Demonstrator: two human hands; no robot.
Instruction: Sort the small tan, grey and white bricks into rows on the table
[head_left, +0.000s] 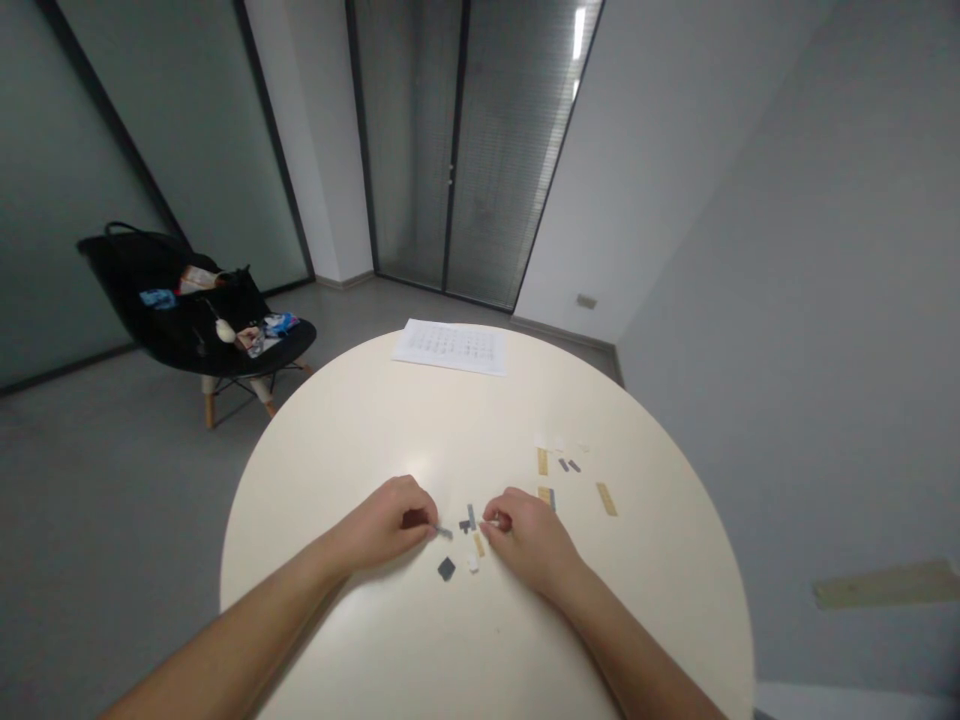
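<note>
My left hand [401, 520] is closed in a pinch, with a thin grey toy-brick piece [445, 532] sticking out from the fingertips. Opposite it, my right hand [529, 532] is also pinched; a tiny pale bit shows at its fingertips, too small to name. Between the hands lie an upright-looking grey strip [471, 515], a small dark piece [464, 526] and a tan strip [478, 545]. Closer to me are a dark square piece [447, 569] and a small white piece [473, 564].
Right of my right hand lie tan plates [542, 461], another tan plate [607, 499], and two dark slim pieces [569, 465]. Printed paper [450, 345] rests at the far edge of the round table [322, 430]. A black chair [142, 300] holding a bag stands at left.
</note>
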